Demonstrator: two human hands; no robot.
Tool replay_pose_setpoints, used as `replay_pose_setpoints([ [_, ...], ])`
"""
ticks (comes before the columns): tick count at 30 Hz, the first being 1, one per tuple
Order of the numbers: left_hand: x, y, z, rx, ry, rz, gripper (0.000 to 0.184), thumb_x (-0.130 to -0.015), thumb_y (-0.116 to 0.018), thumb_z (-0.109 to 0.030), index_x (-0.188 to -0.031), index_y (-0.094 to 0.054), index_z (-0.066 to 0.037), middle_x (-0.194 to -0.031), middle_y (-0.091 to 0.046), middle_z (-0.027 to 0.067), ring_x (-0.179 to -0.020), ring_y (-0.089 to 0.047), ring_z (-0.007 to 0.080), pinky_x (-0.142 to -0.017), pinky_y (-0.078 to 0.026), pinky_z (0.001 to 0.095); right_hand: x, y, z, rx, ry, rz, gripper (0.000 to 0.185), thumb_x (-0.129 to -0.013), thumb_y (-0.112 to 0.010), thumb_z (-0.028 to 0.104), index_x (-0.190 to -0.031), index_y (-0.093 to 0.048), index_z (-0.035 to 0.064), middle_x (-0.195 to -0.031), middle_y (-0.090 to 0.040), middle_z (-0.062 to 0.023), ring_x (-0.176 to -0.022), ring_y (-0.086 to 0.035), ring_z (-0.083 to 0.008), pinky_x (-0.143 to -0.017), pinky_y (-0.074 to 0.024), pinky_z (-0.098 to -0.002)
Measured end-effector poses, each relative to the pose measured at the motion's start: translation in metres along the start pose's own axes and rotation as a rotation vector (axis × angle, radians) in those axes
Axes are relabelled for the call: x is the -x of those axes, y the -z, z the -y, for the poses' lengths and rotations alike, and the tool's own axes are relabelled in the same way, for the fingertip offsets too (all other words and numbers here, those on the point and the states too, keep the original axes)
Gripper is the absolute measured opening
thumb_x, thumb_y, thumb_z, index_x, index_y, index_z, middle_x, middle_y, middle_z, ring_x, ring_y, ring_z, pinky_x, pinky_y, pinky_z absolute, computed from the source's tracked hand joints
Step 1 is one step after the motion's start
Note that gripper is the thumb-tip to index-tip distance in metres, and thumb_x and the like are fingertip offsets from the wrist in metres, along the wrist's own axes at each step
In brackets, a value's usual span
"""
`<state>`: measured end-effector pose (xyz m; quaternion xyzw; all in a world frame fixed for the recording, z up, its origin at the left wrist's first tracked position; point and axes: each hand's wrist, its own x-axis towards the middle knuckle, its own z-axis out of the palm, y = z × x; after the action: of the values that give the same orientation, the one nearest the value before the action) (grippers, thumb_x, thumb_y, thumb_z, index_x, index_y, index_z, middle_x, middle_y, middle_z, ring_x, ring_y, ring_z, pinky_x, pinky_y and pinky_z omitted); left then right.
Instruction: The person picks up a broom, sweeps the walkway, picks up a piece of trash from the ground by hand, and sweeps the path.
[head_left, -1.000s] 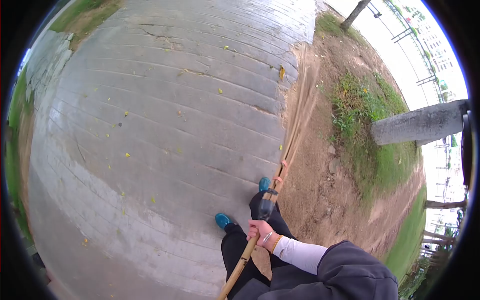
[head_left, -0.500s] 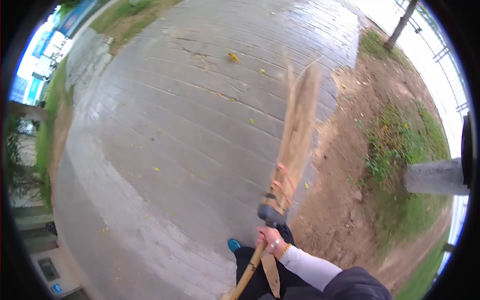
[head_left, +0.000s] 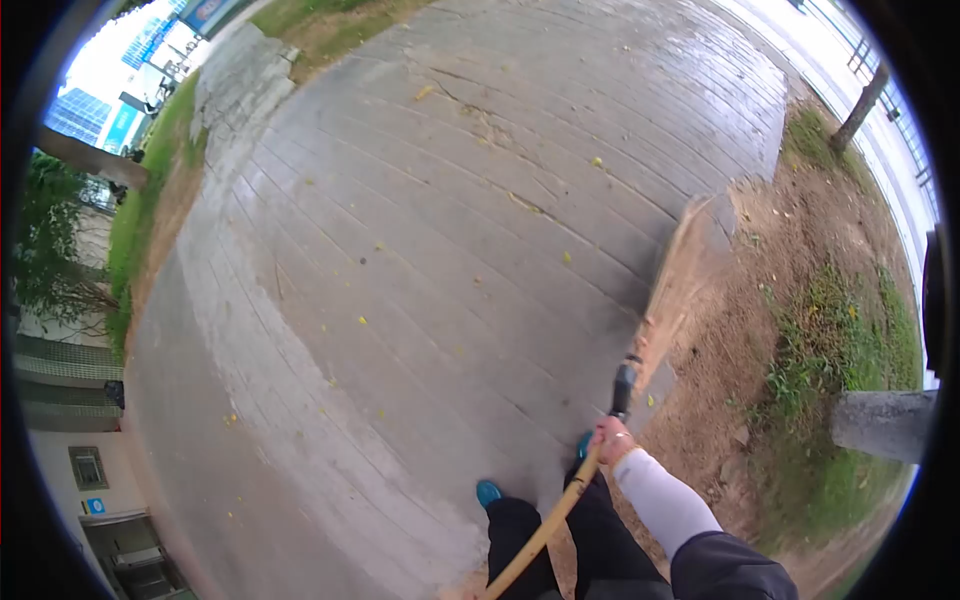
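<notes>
My right hand (head_left: pixel 613 440), with a ring or band and a bracelet, is closed around the handle of a long broom (head_left: pixel 540 535). Beyond a black collar (head_left: pixel 624 388), the straw bristles (head_left: pixel 672 285) spread, blurred by motion, over the edge between pavement and bare soil. The handle slants down past my legs to the bottom edge. There, a small blurred part of my left hand (head_left: pixel 460 593) shows by the handle; its fingers cannot be made out. Small yellow leaves (head_left: pixel 567 257) lie scattered on the paving.
Grooved grey pavement (head_left: pixel 400 300) spreads ahead and left. Soil with weeds (head_left: pixel 820 330) borders it on the right, beside a grey post (head_left: pixel 880 424) and a tree trunk (head_left: pixel 862 108). At lower left is a building wall (head_left: pixel 120 470). My blue-green shoes (head_left: pixel 488 492) stand on the pavement.
The broom has swung right, its bristles now lower and nearer the soil. My right hand has moved right and slightly up. The whole view has shifted, and a second shoe now shows.
</notes>
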<state>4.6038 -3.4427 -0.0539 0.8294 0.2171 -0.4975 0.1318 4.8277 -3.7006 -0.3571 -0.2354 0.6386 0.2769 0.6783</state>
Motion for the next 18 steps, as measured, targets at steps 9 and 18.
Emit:
replay_pose_setpoints([
  [9,0.019,0.009,0.149,0.101,0.333,-0.154,0.025,-0.063,-0.056,-0.018,-0.085,-0.053,-0.006,-0.076,-0.059,0.015,-0.073,-0.057,0.0323,-0.062,-0.044,0.043,0.027,-0.175,-0.176,0.404,-0.289,0.497,0.025,-0.079,-0.048,0.015,-0.056,-0.037,0.0155,-0.044,-0.028,0.0058,-0.038,-0.033,-0.0091,-0.046,-0.0349,-0.0281],
  [18,-0.04,-0.037,0.283,-0.009,0.058,-0.222,0.027,-0.062,-0.058,-0.015,-0.086,-0.046,-0.009,-0.055,-0.055,0.009,-0.053,-0.056,0.0275,-0.049,-0.043,0.0381,0.109,-0.127,-0.222,0.183,-0.028,0.441,0.029,-0.08,-0.042,0.016,-0.052,-0.033,0.015,-0.042,-0.022,0.0064,-0.038,-0.027,-0.0073,-0.046,-0.0307,-0.0248],
])
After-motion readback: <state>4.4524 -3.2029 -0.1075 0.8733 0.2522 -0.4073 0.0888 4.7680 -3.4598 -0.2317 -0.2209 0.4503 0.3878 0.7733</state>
